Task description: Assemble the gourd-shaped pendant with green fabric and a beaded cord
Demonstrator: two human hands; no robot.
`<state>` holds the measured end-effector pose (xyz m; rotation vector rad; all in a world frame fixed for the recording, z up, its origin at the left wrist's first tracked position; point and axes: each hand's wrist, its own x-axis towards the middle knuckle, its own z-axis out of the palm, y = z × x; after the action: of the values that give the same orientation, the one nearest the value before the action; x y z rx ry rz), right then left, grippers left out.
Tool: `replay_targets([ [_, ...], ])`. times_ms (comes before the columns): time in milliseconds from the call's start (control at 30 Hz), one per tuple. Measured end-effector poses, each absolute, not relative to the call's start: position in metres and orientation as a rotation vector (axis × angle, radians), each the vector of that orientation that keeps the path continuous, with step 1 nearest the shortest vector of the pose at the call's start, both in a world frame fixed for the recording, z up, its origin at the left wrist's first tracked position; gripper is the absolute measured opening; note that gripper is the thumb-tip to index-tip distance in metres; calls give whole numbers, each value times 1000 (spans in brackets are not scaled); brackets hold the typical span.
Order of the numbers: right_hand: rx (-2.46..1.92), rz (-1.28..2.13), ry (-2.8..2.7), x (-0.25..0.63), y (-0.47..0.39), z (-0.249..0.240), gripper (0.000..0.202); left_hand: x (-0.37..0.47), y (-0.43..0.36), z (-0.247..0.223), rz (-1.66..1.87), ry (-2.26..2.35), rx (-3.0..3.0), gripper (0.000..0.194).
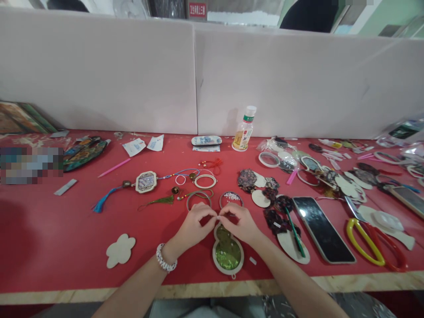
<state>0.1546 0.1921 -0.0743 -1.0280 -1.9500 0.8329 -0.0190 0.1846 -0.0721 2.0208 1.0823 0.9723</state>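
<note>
My left hand [198, 224] and my right hand [241, 223] meet fingertip to fingertip over the top of a gourd-shaped pendant [228, 254]. Both pinch at a tiny whitish piece between them, too small to name. The pendant has a pale rim and a shiny green filling, and it lies flat on the red table. Just beyond my right hand is a round dish of small white beads [231, 196], partly hidden by the fingers. Grey-green rings [194, 194] lie behind my left hand. A pale flower-shaped cutout [121, 251] rests to the left.
A smartphone [323, 229] and scissors with yellow and red handles [366, 245] lie at the right. A green stick [294, 232] crosses a pale oval. A bottle [244, 130] stands before the white partition [132, 75]. A tasselled octagonal pendant [145, 182] lies left of centre.
</note>
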Motion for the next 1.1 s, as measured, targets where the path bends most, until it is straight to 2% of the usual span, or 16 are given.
replay_targets([
  [267, -1132, 962, -1800, 155, 194, -70, 13, -22, 187, -70, 952, 1008, 1925, 22],
  [467, -1098, 1010, -1820, 156, 194, -74, 11, -21, 186, -75, 1021, 1043, 1836, 16],
  [600, -1044, 989, -1853, 154, 194, -76, 9, -20, 187, -77, 1056, 956, 1869, 5],
  [1100, -1075, 888, -1895, 152, 193, -77, 8, -18, 186, -74, 996, 935, 1871, 6],
])
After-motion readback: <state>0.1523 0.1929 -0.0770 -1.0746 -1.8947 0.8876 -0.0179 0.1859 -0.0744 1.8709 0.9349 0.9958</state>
